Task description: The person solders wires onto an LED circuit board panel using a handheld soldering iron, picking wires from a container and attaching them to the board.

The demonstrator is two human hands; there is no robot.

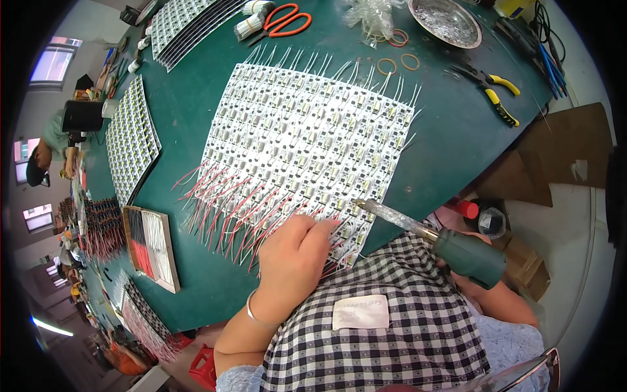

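Observation:
A large white panel of small circuit boards (294,130) lies on the green table in front of me. White wires stick out along its far edge, and red and white wires (225,209) fan out along its near left side. My left hand (294,251) rests on the panel's near edge, thumb and forefinger pinched at a red wire. Most of that wire is hidden by the fingers. My right hand (480,294) grips the green handle of a soldering iron (470,257), which partly hides the fingers. The iron's tip is at the boards, just right of my left fingertips.
Orange-handled scissors (287,23), rubber bands (386,66), a metal dish (447,23) and yellow-handled pliers (493,91) lie beyond the panel. To the left are another board panel (132,140) and a box of sorted wires (153,248). The table edge (483,166) runs along the right.

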